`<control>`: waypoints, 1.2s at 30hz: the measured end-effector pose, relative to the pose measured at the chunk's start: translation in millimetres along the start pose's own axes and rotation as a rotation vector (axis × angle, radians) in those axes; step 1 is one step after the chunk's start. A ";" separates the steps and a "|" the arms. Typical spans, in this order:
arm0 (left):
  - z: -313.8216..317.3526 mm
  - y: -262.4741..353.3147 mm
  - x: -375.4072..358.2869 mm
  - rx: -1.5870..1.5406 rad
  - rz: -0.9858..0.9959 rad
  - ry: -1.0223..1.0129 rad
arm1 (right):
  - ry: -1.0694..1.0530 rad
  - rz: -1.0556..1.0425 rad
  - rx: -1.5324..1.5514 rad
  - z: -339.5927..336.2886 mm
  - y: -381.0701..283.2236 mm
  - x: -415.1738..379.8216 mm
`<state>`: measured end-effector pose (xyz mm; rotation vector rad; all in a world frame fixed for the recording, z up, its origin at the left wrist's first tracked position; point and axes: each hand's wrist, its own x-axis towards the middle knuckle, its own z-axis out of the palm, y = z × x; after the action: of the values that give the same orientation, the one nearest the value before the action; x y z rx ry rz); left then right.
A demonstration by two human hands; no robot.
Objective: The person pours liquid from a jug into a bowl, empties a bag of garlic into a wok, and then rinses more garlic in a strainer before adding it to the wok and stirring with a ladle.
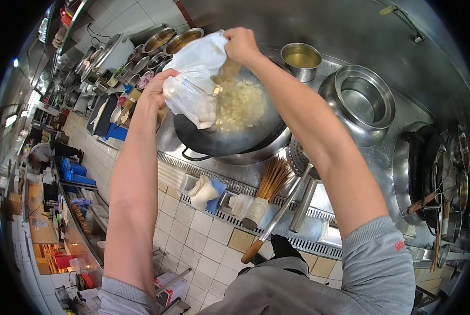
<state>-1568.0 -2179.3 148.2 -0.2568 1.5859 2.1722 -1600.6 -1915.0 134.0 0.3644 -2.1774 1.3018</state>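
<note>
Both my hands grip a white plastic bag [195, 63] tilted over a large black wok [193, 137]. My left hand [159, 86] holds the bag's left side, fingers closed on the plastic. At the bag's upper right corner, my right hand [241, 44] is closed in a fist around the gathered plastic. Pale chopped pieces [241, 105] lie in the middle of the wok below the bag, in steaming liquid. More pale pieces show at the bag's lower right edge, beside the pile.
Right of the wok stand a pot of yellowish liquid [301, 59] and a big steel pot [363, 100]. A bamboo brush [270, 184], a wooden-handled ladle [277, 220] and cloths [203, 192] lie along the front edge. Pans and strainers [445, 184] hang at far right.
</note>
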 end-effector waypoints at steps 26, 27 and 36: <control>20.1 11.7 -22.9 0.088 0.123 -0.092 | -0.510 0.838 0.671 -23.8 41.8 -25.7; 19.4 11.8 -26.4 0.088 0.126 -0.093 | -0.510 0.835 0.670 -27.0 36.4 -25.5; -3.9 8.2 -20.7 0.129 0.138 -0.074 | -0.217 0.312 0.167 -12.5 23.5 -24.5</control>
<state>-1553.7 -2189.8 162.2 -0.0279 1.7391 2.1415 -1588.6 -1894.0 107.1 0.2466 -2.3826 1.6906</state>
